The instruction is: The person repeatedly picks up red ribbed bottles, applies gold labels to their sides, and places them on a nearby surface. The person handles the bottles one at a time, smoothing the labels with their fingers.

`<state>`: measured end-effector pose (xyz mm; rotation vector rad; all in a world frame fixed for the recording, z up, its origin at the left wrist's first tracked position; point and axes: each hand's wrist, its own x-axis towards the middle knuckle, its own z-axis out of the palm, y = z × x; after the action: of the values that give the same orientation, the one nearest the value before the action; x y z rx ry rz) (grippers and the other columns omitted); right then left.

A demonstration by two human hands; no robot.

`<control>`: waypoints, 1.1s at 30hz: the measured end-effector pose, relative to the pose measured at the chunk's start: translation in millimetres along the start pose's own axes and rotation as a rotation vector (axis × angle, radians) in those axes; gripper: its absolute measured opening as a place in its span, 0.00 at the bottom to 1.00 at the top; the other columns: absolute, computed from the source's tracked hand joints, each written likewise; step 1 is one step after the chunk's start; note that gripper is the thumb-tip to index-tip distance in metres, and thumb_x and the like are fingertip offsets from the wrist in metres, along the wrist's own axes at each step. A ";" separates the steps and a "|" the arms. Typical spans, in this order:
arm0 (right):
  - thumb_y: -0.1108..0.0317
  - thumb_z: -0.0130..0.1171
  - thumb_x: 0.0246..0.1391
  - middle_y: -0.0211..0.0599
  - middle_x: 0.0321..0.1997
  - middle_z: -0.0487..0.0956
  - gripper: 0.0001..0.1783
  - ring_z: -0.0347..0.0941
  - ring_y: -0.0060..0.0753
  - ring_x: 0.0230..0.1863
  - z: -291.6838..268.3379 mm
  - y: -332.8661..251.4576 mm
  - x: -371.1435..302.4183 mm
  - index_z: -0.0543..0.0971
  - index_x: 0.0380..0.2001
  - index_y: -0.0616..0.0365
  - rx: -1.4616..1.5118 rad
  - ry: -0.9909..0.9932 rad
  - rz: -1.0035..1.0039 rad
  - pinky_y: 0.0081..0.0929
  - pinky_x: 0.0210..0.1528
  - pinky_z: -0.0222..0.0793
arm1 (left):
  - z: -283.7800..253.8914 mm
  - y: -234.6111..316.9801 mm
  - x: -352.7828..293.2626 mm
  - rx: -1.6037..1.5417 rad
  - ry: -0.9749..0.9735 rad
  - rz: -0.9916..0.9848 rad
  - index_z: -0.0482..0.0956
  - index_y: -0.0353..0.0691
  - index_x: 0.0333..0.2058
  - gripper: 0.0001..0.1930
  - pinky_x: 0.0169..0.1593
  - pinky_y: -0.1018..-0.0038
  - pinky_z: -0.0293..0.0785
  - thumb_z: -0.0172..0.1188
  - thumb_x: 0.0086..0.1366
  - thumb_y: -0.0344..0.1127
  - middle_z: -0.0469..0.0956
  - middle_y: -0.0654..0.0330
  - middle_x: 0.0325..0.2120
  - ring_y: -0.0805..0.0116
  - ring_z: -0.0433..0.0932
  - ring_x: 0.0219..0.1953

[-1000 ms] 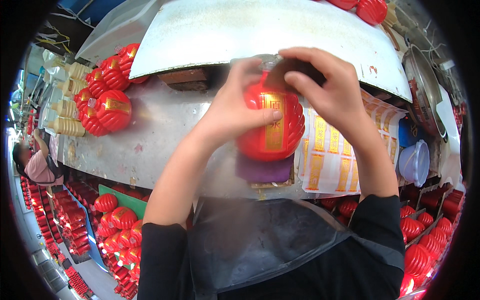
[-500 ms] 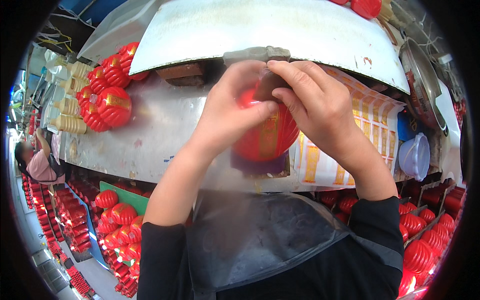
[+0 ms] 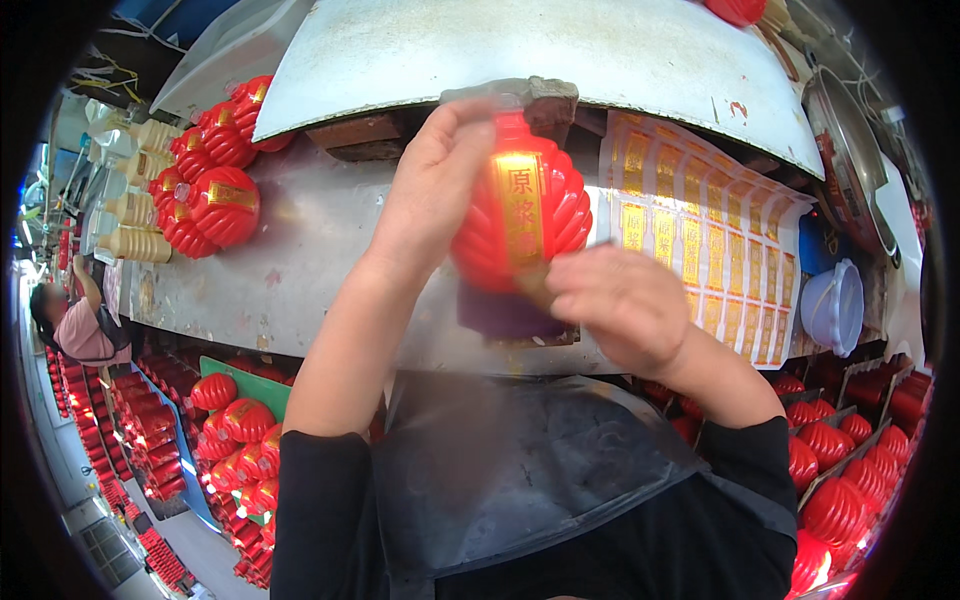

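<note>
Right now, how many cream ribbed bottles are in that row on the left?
4, left of the red bottles: farthest bottle, second bottle, third bottle, nearest bottle. More may be hidden.

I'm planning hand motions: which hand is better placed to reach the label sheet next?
Probably the right hand: it is close to the label sheet. The left hand is at the upper part of the red bottle, across it from the sheet. Blur hides whether the right hand holds anything.
</note>
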<state>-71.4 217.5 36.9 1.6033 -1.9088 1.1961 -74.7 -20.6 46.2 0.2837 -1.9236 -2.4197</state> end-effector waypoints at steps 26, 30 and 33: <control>0.76 0.69 0.55 0.46 0.41 0.84 0.19 0.83 0.50 0.41 -21.1 22.4 95.8 0.81 0.51 0.60 -0.180 -0.137 0.292 0.37 0.45 0.79 | 8.2 1.7 -35.8 0.150 -0.009 0.235 0.70 0.33 0.62 0.18 0.65 0.70 0.71 0.52 0.79 0.34 0.78 0.55 0.57 0.68 0.75 0.61; 0.79 0.70 0.53 0.46 0.41 0.85 0.19 0.85 0.45 0.42 -25.1 29.3 84.5 0.82 0.49 0.61 -0.173 -0.121 0.315 0.34 0.45 0.80 | 14.6 4.0 -38.6 0.301 0.004 0.287 0.71 0.32 0.61 0.24 0.66 0.66 0.71 0.65 0.71 0.34 0.80 0.53 0.55 0.61 0.77 0.63; 0.83 0.71 0.50 0.45 0.41 0.86 0.18 0.86 0.42 0.43 -27.4 32.9 76.6 0.83 0.46 0.61 -0.125 -0.043 0.255 0.32 0.46 0.81 | 11.5 6.1 -31.6 0.228 -0.029 0.269 0.71 0.31 0.61 0.25 0.66 0.65 0.72 0.67 0.70 0.34 0.80 0.51 0.56 0.60 0.77 0.63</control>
<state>-129.8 191.8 97.1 1.3627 -2.2214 1.1190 -46.1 -6.4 58.3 -0.0057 -2.0970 -2.0524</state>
